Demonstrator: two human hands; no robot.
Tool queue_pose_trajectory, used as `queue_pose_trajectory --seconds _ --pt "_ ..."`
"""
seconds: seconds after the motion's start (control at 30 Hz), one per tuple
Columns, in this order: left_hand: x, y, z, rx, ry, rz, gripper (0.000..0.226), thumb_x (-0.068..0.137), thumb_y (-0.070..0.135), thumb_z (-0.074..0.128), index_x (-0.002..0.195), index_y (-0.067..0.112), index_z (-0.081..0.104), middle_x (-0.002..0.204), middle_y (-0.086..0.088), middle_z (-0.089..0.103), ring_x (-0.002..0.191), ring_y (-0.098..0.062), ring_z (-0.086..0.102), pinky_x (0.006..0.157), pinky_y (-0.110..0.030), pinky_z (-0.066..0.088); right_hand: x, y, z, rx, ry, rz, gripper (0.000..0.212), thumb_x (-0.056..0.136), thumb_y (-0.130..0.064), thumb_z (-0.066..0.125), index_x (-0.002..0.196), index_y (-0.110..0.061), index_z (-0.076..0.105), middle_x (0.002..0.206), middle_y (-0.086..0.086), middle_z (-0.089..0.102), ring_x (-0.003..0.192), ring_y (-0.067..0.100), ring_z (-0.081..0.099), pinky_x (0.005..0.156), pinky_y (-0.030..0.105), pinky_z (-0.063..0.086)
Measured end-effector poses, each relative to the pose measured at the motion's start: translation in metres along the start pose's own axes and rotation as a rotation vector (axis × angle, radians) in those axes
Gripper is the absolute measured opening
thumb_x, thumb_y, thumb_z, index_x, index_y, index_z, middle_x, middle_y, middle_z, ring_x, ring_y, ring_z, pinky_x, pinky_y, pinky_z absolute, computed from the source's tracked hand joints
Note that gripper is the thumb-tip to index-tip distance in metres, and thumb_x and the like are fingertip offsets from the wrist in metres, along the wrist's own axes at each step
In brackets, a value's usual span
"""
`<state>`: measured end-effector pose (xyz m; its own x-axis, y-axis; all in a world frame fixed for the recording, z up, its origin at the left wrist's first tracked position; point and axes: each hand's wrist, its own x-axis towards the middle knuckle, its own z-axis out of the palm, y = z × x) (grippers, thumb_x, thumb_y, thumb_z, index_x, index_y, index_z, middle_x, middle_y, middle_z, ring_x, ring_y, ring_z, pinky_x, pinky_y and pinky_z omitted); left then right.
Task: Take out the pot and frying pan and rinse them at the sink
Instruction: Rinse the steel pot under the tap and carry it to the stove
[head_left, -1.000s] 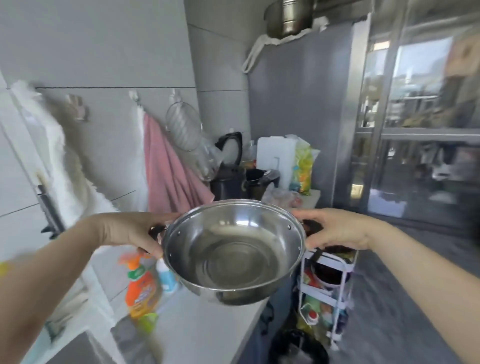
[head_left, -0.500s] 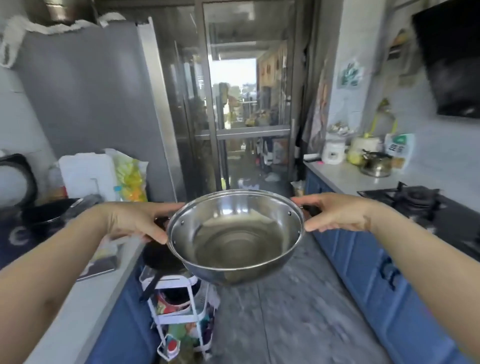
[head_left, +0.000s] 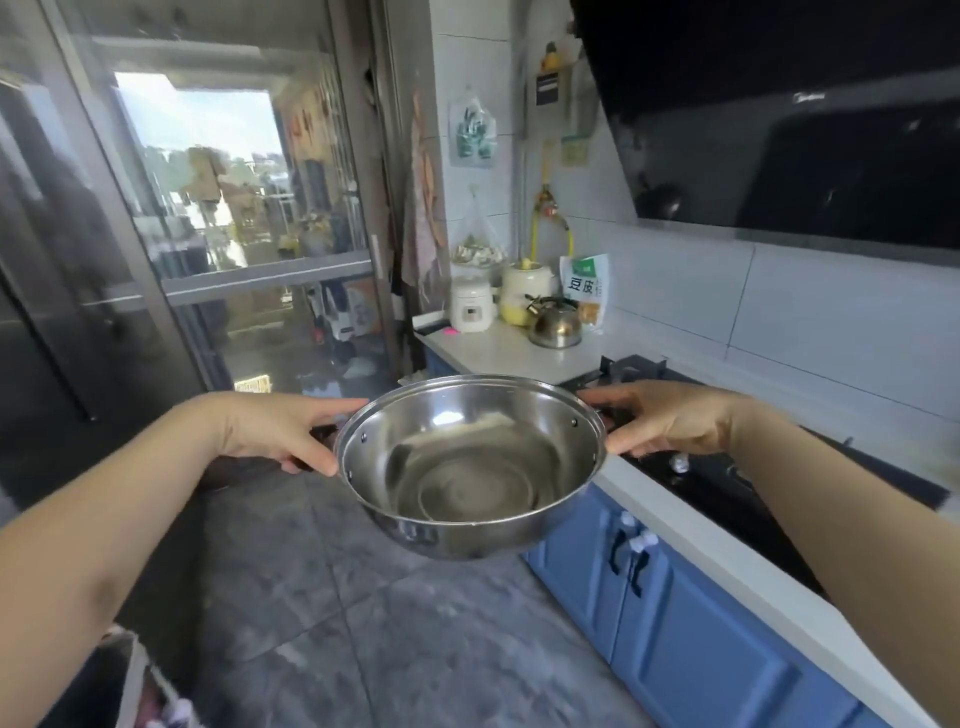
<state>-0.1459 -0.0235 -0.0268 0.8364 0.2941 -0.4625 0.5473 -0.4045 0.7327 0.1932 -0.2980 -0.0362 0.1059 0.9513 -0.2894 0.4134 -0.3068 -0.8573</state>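
A glass sliding door (head_left: 208, 249) stands far to the left of the pot and well behind it, with bright daylight showing through the panes. Below it the dark tiled floor (head_left: 322, 613) spreads out under the pot.

The left hand (head_left: 270, 428) comes in from the left of the pot and grasps the dark handle on that side, fingers curled round it and thumb lying along the rim. The pot (head_left: 470, 467) itself is a shallow steel one, held in the air at chest height above the floor, tipped slightly toward the camera so its shiny inside shows. The right hand (head_left: 670, 421) grips the opposite handle in the same way, fingers wrapped under and thumb on top.

Behind the pot, on the white counter (head_left: 498, 353), sit a small white rice cooker (head_left: 471, 310), a cream jar (head_left: 524, 293), a steel kettle (head_left: 555, 325) and a green and white food packet (head_left: 586, 291), all close together. Right of the pot, just beyond the right hand, lies the black gas stove (head_left: 727, 478), set into the counter. Below the stove run the blue cabinet doors (head_left: 675, 613). High above the stove hangs the black range hood (head_left: 805, 130).
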Motion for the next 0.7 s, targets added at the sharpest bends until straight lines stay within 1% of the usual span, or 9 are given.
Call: queue_pose_trajectory --seconds 0.1,0.2,0.27,0.33,0.4,0.47,0.53,0.6,0.7 --pt "0.076 0.014 -0.043 -0.018 -0.043 0.013 0.086 0.08 -0.004 0.072 0.133 0.053 0.036 0.146 0.008 0.046 0.092 -0.016 0.05 0.056 -0.023 0.04 0.037 0.015 -0.045 0.022 0.049 0.03 0.063 0.07 -0.019 0.085 0.117 -0.05 0.056 0.128 -0.014 0.059 0.116 0.013 0.057 0.1 0.036 0.046" --pt "0.144 0.026 -0.075 -0.065 -0.116 0.026 0.103 0.053 0.025 0.095 0.132 0.055 0.036 0.146 0.008 0.044 0.096 -0.017 0.052 0.058 -0.024 0.042 0.068 0.031 -0.084 0.036 0.098 0.081 0.058 0.077 -0.015 0.081 0.113 -0.053 0.055 0.126 -0.018 0.054 0.116 0.012 0.054 0.102 0.036 0.045" --pt "0.187 0.029 -0.093 -0.073 -0.165 0.039 0.105 0.043 0.032 0.098 0.127 0.057 0.041 0.147 0.004 0.043 0.093 -0.019 0.051 0.056 -0.024 0.042 0.09 0.042 -0.11 0.064 0.102 0.096 0.057 0.081 -0.011 0.077 0.112 -0.054 0.055 0.127 -0.023 0.049 0.117 0.007 0.051 0.102 0.035 0.043" --pt "0.227 0.034 -0.108 -0.056 -0.192 0.066 0.099 0.048 0.025 0.096 0.127 0.056 0.043 0.15 -0.005 0.041 0.09 -0.021 0.048 0.055 -0.023 0.04 0.116 0.051 -0.136 0.069 0.096 0.105 0.062 0.075 -0.019 0.081 0.121 -0.052 0.056 0.137 -0.019 0.045 0.121 0.009 0.05 0.104 0.037 0.041" --pt "0.265 0.036 -0.123 -0.039 -0.179 0.074 0.093 0.056 0.019 0.087 0.13 0.051 0.041 0.151 -0.007 0.038 0.09 -0.019 0.048 0.055 -0.022 0.039 0.146 0.062 -0.16 0.058 0.1 0.106 0.069 0.068 -0.026 0.084 0.128 -0.048 0.056 0.145 -0.01 0.041 0.123 0.016 0.05 0.105 0.042 0.043" --pt "0.303 0.036 -0.142 -0.034 -0.173 0.075 0.09 0.061 0.015 0.083 0.131 0.052 0.04 0.151 -0.004 0.04 0.089 -0.016 0.05 0.056 -0.022 0.039 0.179 0.076 -0.185 0.093 0.098 0.086 0.07 0.061 -0.031 0.091 0.122 -0.048 0.061 0.146 0.006 0.042 0.121 0.027 0.054 0.106 0.051 0.044" --pt "0.342 0.035 -0.166 -0.013 -0.164 0.076 0.087 0.069 0.009 0.08 0.13 0.056 0.04 0.146 0.0 0.046 0.088 -0.015 0.05 0.057 -0.023 0.04 0.213 0.088 -0.213 0.125 0.108 0.065 0.069 0.056 -0.033 0.095 0.116 -0.049 0.064 0.142 0.01 0.048 0.122 0.036 0.054 0.108 0.056 0.039" --pt "0.379 0.038 -0.191 0.04 -0.142 0.064 0.086 0.076 0.003 0.077 0.13 0.058 0.04 0.142 -0.005 0.05 0.087 -0.014 0.051 0.059 -0.024 0.041 0.248 0.099 -0.245 0.102 0.131 0.057 0.069 0.062 -0.027 0.091 0.122 -0.046 0.062 0.137 0.0 0.055 0.123 0.028 0.056 0.109 0.052 0.04" --pt "0.427 0.048 -0.228 0.063 -0.096 0.054 0.085 0.078 0.003 0.077 0.127 0.061 0.039 0.142 0.001 0.05 0.082 -0.009 0.054 0.06 -0.024 0.042 0.298 0.105 -0.29 0.085 0.154 0.076 0.087 0.059 -0.03 0.092 0.135 -0.039 0.051 0.135 -0.011 0.056 0.119 0.012 0.058 0.101 0.036 0.048"
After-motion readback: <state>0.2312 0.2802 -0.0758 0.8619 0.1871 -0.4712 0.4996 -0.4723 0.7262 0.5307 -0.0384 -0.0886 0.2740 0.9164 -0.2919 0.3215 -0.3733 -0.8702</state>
